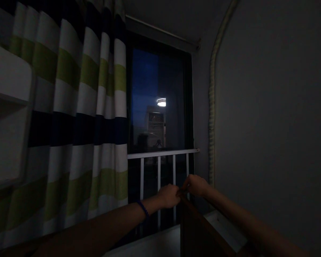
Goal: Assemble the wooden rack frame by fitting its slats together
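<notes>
My left hand (169,195), with a dark bead bracelet (143,208) on its wrist, is closed at the top corner of a brown flat thing (196,230). Close beside it, my right hand (196,185) is closed too, its fingers bent down to the same corner. The brown thing hangs or stands below both hands with a straight slanting upper edge. In this dim light I cannot tell whether it is a board or stiff cloth. What lies right between the fingertips is too dark to make out.
A striped curtain (88,130) hangs at the left, by a white shelf (9,78). Ahead, a white railing (163,154) crosses a dark window (147,82) with a lamp's reflection. A wrapped pipe (212,107) runs down the right wall (275,107). A white ledge (160,244) lies low.
</notes>
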`<state>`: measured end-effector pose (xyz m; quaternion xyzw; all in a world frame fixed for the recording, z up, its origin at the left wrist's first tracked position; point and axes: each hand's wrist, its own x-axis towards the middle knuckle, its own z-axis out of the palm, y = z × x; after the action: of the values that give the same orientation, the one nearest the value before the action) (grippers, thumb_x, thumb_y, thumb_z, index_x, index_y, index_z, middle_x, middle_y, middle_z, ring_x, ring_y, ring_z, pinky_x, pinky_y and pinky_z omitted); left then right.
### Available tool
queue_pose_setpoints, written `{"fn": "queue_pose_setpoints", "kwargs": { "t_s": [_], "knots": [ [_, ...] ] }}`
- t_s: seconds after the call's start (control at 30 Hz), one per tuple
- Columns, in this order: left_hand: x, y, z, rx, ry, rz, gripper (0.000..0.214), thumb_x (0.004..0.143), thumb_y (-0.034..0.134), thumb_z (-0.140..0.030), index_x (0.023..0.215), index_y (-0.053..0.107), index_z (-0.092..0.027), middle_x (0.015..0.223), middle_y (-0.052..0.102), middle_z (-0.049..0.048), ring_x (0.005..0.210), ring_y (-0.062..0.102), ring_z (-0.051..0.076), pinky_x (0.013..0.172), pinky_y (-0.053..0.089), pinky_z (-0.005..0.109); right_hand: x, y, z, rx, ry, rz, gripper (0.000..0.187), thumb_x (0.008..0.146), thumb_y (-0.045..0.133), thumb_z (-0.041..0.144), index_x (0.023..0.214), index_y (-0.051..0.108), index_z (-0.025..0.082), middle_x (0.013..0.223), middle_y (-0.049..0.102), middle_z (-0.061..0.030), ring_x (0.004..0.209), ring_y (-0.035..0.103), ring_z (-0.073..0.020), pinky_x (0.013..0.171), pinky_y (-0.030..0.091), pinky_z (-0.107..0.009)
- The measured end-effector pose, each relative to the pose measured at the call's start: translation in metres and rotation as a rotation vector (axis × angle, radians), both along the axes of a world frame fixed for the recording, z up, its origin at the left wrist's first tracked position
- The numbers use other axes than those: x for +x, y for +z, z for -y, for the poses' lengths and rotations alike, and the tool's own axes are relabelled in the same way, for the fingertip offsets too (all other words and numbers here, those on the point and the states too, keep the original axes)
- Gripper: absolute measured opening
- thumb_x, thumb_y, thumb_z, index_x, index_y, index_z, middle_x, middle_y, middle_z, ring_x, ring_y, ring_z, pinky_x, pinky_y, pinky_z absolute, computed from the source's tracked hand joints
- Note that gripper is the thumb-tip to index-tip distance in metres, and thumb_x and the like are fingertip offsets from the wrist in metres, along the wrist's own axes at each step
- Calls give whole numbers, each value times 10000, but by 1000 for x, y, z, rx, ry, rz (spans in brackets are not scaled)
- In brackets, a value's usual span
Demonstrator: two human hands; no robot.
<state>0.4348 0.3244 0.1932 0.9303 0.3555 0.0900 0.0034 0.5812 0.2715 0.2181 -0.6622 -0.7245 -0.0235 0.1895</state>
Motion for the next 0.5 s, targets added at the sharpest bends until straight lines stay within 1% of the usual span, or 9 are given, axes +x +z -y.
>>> {"fn": "queue_pose_setpoints", "kwargs": {
  "t_s": [0.1, 0.17, 0.3, 0.4, 0.5],
  "knots": [
    [2, 0, 4, 40, 13, -9, 219, 769, 460, -283, 883, 594, -152, 909, 637, 94, 838, 607, 222, 678, 479, 343, 3, -2, -2, 5, 31, -37, 178, 662, 586, 173, 779, 697, 248, 833, 677, -9, 803, 611, -181, 673, 431, -228],
    [3, 0, 6, 51, 10, -17, 230, 777, 448, -285, 903, 590, -154, 918, 637, 93, 848, 607, 228, 694, 482, 360, 5, -4, -4, 3, 51, -63, 192, 659, 568, 151, 775, 694, 237, 816, 677, -3, 785, 612, -166, 663, 427, -209],
    [4, -1, 6, 57, -7, -31, 213, 791, 458, -265, 918, 581, -148, 918, 635, 71, 852, 602, 203, 712, 484, 364, 6, -8, -8, 1, 65, -114, 201, 667, 525, 129, 762, 683, 209, 773, 673, -5, 740, 611, -150, 612, 421, -191],
    [4, 0, 6, 54, -8, -37, 213, 817, 447, -274, 918, 579, -142, 910, 631, 63, 842, 600, 185, 712, 485, 358, 7, -11, -9, 14, 72, -135, 190, 667, 518, 127, 746, 676, 196, 774, 670, -12, 739, 609, -155, 610, 415, -198],
    [4, 0, 7, 52, -7, -43, 214, 829, 447, -285, 920, 579, -143, 913, 628, 56, 844, 595, 175, 717, 483, 351, 7, -12, -7, 36, 90, -155, 222, 710, 480, 135, 805, 667, 210, 802, 667, 0, 763, 605, -146, 625, 411, -197]
  ]
}}
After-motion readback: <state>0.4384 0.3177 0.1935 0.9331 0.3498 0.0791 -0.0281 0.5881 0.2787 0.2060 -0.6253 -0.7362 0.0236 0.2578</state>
